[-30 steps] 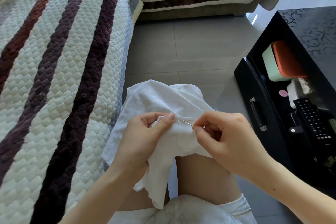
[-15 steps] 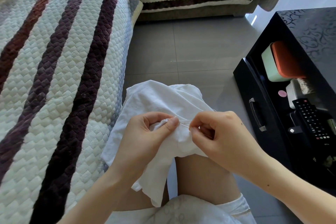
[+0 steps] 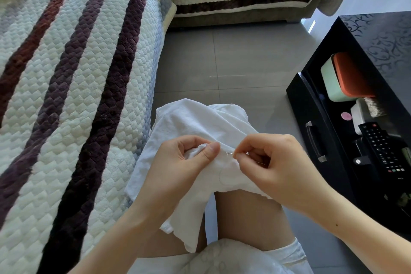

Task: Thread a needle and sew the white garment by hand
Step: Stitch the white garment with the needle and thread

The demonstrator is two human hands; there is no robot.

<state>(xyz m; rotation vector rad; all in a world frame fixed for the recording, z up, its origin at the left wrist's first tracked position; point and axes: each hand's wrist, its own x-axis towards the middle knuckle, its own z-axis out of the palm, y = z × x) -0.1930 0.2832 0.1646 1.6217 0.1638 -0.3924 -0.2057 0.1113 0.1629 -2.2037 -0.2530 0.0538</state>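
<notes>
A: Now, a stitch is in hand. The left hand [image 3: 178, 167] pinches a fold of the garment [image 3: 191, 122], lower centre of frame, over the knee [image 3: 244, 218]. The right hand [image 3: 278, 162] pinches the needle [image 3: 231, 153], tip at the fold.
B: Advice?
A: My judgement: hold the fold taut, enter close to the edge, take a short bite, thumb clear of the tip.
B: Count?
A: One garment, one needle, two hands. One remote [image 3: 378, 147], right edge of frame.

Lighting: soft daylight coming from upper right, glinting on floor tiles [image 3: 233, 76]; wide-angle lens bowing edges; corners softening.
</notes>
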